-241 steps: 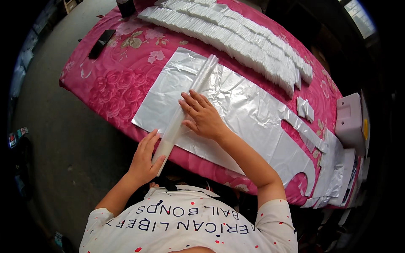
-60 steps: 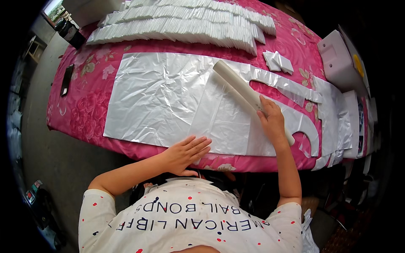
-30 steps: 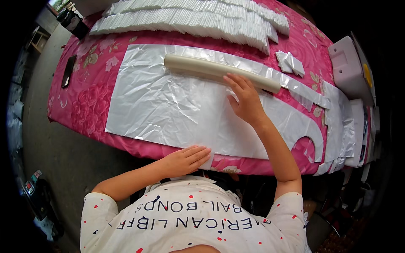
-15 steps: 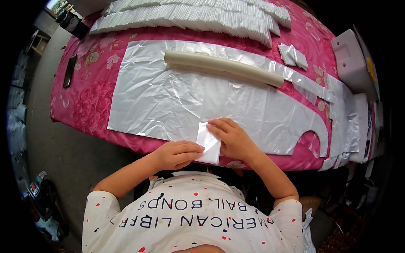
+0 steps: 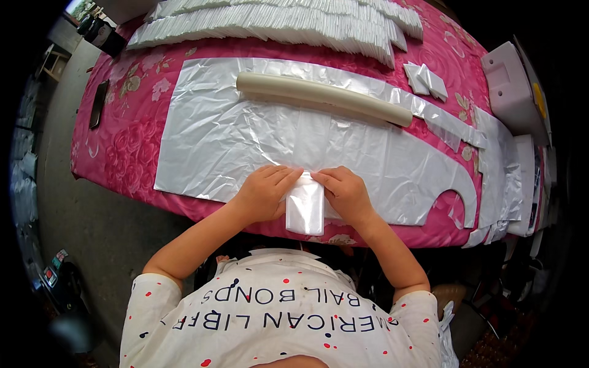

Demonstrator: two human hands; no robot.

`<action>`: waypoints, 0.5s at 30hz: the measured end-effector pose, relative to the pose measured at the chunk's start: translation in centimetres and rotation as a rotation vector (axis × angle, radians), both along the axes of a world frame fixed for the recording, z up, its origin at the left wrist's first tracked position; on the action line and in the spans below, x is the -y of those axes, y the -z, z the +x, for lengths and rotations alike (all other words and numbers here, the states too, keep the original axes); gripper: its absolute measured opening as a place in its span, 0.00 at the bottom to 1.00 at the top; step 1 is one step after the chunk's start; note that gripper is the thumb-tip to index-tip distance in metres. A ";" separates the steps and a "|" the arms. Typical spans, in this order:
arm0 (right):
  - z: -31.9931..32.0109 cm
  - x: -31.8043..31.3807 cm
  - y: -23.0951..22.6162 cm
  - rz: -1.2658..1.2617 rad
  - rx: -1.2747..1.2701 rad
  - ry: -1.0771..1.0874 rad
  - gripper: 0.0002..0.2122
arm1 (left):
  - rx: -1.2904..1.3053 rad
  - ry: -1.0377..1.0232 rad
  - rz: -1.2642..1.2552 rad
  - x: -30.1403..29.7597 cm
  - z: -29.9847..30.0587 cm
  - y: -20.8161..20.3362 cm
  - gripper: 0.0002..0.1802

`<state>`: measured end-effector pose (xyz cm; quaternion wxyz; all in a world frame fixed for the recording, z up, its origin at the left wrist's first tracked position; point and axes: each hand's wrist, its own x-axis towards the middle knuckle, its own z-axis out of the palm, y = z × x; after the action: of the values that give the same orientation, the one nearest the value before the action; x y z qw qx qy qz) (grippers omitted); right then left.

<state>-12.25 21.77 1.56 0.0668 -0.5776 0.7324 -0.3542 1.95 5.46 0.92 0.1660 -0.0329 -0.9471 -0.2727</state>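
A small folded white plastic bag (image 5: 305, 210) lies at the table's near edge, its lower end toward me. My left hand (image 5: 265, 189) closes on its far left corner, fingers together. At the far right corner, my right hand (image 5: 345, 193) grips with thumb and fingers. Both sets of fingertips nearly meet along the bag's far edge. Under and beyond my hands, large flat white plastic bags (image 5: 215, 135) are spread, with a curved cut-out at their right end. A long cream tube (image 5: 325, 98) rests across them.
Long rows of folded white bags (image 5: 264, 30) line the far side of the pink floral tablecloth (image 5: 132, 150). Several folded packets (image 5: 427, 81) lie far right, near a white foam box (image 5: 515, 92). A dark phone (image 5: 98, 104) and black bottle (image 5: 101, 35) are at left.
My left hand has moved up from the folded bag's lower left side to its far corner. My right hand has shifted slightly right, and the bag now lies straighter.
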 end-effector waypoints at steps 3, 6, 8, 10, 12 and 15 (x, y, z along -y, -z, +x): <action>-0.6 1.0 -0.2 0.022 0.322 0.162 0.07 | 0.085 -0.125 0.263 0.4 -1.1 -0.5 0.22; -1.8 2.6 -1.6 0.360 0.728 0.341 0.07 | 0.179 -0.350 0.758 0.4 -2.4 -2.0 0.23; -2.8 3.3 -1.8 0.440 0.789 0.341 0.11 | 0.029 -0.288 0.493 0.3 -2.1 -1.4 0.27; -3.8 3.7 -1.5 0.516 0.871 0.313 0.12 | -0.066 -0.162 0.120 0.0 -1.7 -1.3 0.30; -4.1 3.9 -1.8 0.552 0.867 0.321 0.13 | 0.130 -0.079 -0.046 -1.2 -1.6 -0.4 0.37; -3.9 4.0 -1.9 0.554 0.843 0.350 0.11 | 0.328 -0.082 -0.191 -2.7 -1.5 0.7 0.42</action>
<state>-16.13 17.75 3.43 0.4450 -0.2150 0.7936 -0.3549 0.41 8.20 0.27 0.0164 0.0351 -0.9835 -0.1764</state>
